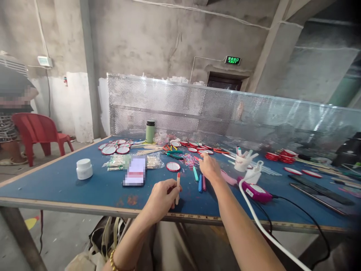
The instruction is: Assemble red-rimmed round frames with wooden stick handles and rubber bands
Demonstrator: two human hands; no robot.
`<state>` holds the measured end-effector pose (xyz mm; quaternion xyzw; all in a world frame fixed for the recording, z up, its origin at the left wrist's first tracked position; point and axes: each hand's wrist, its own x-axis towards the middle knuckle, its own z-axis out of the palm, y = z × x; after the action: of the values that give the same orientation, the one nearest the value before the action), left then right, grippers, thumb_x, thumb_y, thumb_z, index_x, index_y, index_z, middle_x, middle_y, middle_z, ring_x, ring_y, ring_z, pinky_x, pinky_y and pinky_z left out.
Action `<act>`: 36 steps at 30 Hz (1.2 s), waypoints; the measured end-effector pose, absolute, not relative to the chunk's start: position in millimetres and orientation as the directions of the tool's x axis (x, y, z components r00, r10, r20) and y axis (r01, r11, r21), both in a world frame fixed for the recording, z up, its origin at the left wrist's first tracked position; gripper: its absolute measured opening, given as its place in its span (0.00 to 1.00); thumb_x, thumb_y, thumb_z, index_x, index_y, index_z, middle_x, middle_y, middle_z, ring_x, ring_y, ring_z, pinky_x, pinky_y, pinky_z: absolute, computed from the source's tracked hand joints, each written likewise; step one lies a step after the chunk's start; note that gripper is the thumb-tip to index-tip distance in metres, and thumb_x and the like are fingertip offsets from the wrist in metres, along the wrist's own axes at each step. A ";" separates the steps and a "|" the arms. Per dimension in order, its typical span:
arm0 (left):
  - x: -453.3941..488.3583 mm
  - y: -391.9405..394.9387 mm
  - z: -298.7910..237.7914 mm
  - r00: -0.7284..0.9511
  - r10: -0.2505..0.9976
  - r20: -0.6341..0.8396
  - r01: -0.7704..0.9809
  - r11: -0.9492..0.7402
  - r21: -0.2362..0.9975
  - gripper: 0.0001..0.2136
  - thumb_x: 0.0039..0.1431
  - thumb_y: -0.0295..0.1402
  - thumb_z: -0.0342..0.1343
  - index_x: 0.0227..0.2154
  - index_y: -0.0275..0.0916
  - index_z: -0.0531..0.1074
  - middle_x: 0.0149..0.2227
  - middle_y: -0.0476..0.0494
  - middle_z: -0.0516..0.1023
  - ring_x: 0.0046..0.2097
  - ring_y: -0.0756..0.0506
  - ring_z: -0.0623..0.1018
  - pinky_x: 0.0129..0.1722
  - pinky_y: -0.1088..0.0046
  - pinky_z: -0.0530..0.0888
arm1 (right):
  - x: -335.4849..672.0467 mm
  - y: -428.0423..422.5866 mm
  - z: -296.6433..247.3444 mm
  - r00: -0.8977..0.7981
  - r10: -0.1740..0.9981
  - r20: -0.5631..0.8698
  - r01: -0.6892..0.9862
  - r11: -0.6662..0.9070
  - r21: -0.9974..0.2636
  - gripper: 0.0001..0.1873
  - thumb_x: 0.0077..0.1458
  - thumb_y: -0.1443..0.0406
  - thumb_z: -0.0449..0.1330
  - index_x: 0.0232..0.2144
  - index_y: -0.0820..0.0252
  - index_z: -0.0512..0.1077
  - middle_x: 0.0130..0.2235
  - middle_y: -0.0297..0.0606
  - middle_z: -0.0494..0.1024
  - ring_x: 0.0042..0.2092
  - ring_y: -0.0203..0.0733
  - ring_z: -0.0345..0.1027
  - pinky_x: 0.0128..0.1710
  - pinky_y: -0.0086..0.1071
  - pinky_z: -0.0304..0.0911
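Observation:
My left hand [162, 195] is closed around a wooden stick with a red tip [178, 188], held upright near the front edge of the blue table [98, 186]. My right hand [209, 166] reaches forward over the table, fingers curled near a scatter of small coloured bits [188, 161]; what it holds, if anything, is hidden. Coloured markers [199, 180] lie just left of the right wrist. A round red-rimmed disc [173, 166] sits ahead of the left hand.
A white jar [84, 168], a blurred phone [135, 172], bagged sticks [118, 162], a green bottle [150, 131], many red-rimmed discs [115, 147], a white cup of pens [242, 162] and a pink glue gun [255, 191] with cable. A perforated metal screen [225, 113] backs the table. A person sits by a red chair [39, 131] at left.

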<state>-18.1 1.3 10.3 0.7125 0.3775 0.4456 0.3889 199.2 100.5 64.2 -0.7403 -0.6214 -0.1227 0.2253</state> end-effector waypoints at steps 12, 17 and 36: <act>-17.8 0.1 12.3 0.308 0.888 0.341 0.161 -0.402 0.901 0.11 0.60 0.37 0.48 0.27 0.38 0.69 0.22 0.51 0.74 0.19 0.52 0.70 0.21 0.78 0.64 | 193.6 62.5 60.6 0.168 0.898 0.407 0.969 -0.225 0.097 0.14 0.60 0.72 0.50 0.42 0.64 0.73 0.39 0.52 0.81 0.45 0.52 0.76 0.45 0.39 0.62; -17.2 -0.1 10.9 0.311 0.888 0.338 0.166 -0.401 0.901 0.10 0.60 0.37 0.48 0.28 0.38 0.70 0.22 0.51 0.73 0.20 0.52 0.70 0.21 0.78 0.64 | 186.7 60.5 61.6 0.133 0.885 0.447 0.968 -0.212 0.133 0.14 0.64 0.67 0.49 0.40 0.65 0.75 0.39 0.53 0.81 0.43 0.52 0.76 0.43 0.38 0.62; -18.9 -1.8 12.8 0.318 0.887 0.334 0.150 -0.395 0.906 0.11 0.60 0.38 0.48 0.29 0.37 0.70 0.23 0.50 0.74 0.20 0.52 0.70 0.21 0.78 0.65 | 170.1 62.6 51.7 0.001 0.940 0.341 0.997 0.025 -0.072 0.21 0.51 0.70 0.56 0.49 0.62 0.75 0.41 0.51 0.82 0.45 0.53 0.76 0.43 0.38 0.63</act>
<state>-18.9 -1.8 12.8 0.7021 0.3693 0.4523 0.4077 170.1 62.6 51.7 -0.6918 -0.7001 -0.0957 0.1488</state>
